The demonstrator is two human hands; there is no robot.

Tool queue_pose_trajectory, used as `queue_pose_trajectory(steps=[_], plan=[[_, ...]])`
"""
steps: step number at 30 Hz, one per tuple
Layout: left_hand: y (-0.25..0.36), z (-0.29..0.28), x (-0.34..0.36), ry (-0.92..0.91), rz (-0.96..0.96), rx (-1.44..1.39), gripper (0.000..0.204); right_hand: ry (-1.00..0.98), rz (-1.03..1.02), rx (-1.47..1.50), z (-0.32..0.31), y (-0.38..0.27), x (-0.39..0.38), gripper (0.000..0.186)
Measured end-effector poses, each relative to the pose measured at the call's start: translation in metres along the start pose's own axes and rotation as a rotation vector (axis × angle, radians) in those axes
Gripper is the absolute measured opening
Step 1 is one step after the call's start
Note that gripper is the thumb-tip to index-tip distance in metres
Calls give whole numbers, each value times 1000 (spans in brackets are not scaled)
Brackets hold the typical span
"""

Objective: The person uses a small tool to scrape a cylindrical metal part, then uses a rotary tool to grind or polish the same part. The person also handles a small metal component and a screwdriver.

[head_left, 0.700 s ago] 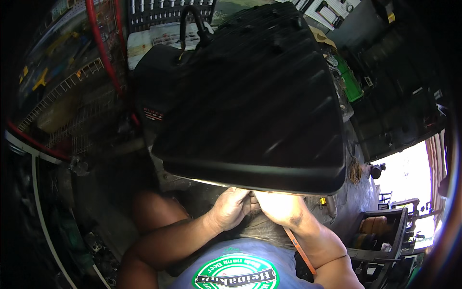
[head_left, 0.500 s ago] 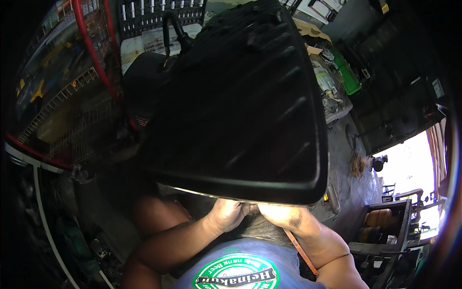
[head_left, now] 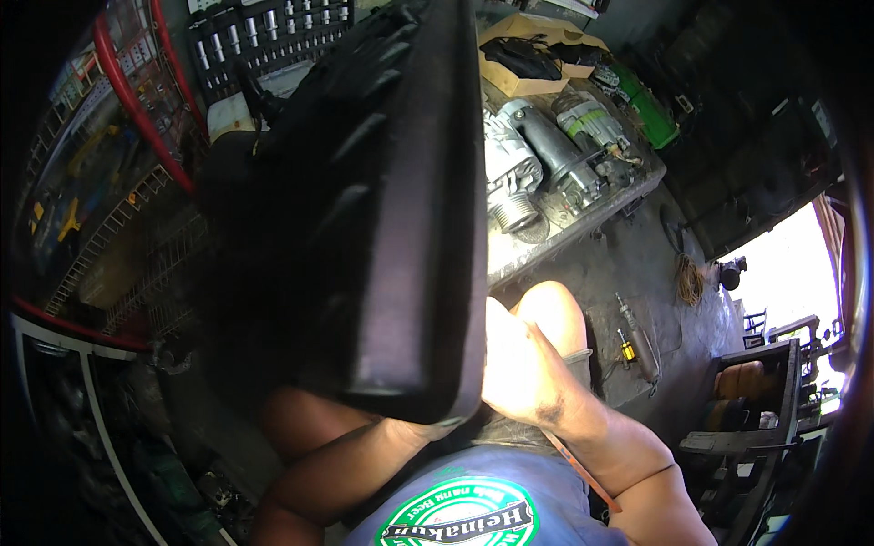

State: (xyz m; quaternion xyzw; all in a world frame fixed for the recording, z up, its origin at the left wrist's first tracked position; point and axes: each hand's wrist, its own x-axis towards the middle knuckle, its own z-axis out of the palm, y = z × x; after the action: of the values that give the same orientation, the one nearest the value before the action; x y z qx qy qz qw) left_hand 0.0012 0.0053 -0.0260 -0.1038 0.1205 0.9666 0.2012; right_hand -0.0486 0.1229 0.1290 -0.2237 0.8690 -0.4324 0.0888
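A large black ribbed object (head_left: 314,227) is tipped up and fills the left middle of the head view. My right hand (head_left: 505,364), brightly sunlit, grips its near right side, fingertips partly hidden. Below its bottom edge shows the wrist of my left hand (head_left: 417,433), touching it, with the fingers out of sight underneath. A dark hose (head_left: 250,91) stands out at the object's far left. A long orange item (head_left: 587,473) lies behind my right forearm.
A bench (head_left: 574,218) holds metal motor parts (head_left: 574,173), a cardboard box (head_left: 519,77) and a green tray (head_left: 651,123). A yellow-handled screwdriver (head_left: 626,350) lies beyond my knee. Left are a red frame (head_left: 118,82) and wire racks (head_left: 146,246); a socket rack (head_left: 264,41) stands behind.
The black object has tilted and swung left, uncovering the bench parts and my right knee. My right hand has risen with its edge; my left hand is now more hidden.
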Motion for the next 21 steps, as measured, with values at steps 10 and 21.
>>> queue_pose_trajectory(steps=[10,21], plan=[[1,25,-10,-158,69,-25,41,10,187,-75,4,-16,-7,12],[3,25,-9,-161,85,15,36,49,176,-121,6,-16,-8,13]])
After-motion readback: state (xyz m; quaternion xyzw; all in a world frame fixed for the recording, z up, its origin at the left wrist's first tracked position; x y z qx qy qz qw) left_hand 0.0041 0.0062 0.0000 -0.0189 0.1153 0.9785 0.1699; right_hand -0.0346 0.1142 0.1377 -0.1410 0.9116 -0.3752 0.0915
